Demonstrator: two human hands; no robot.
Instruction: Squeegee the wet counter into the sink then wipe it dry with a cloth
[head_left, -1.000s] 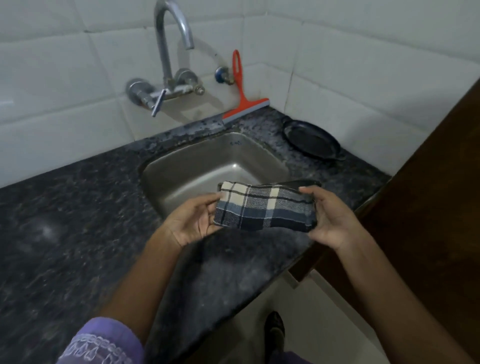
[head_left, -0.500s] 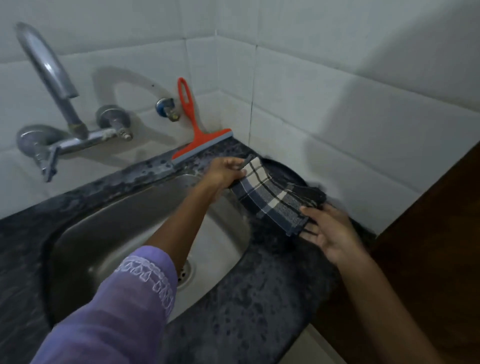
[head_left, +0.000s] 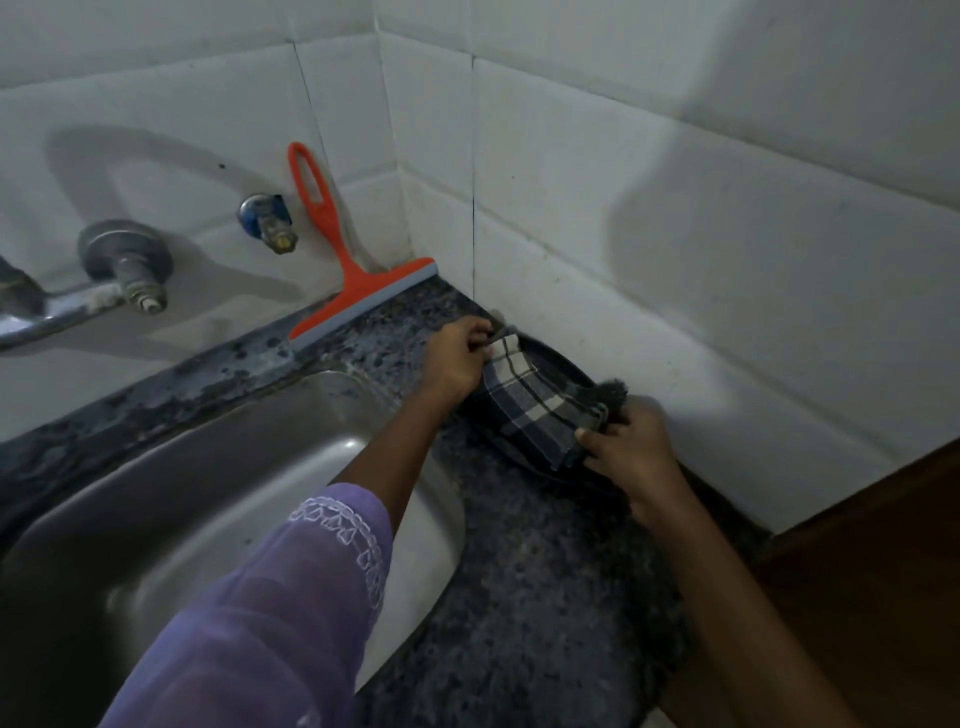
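Cloth (head_left: 545, 410) pinched at both ends, left hand (head_left: 457, 358) closed on the far corner nearest the wall corner, right hand (head_left: 631, 447) closed on the near end, probably to keep it folded flat while laying it on the dark pan (head_left: 550, 364) right of the sink (head_left: 218, 467). Checked blue, black and cream, folded into a long strip, frayed dark edge at the right hand, sagging a little between the grips. Squeegee (head_left: 358, 291) parked behind the sink against the tiles, blade on the counter (head_left: 545, 597), so likely finished with.
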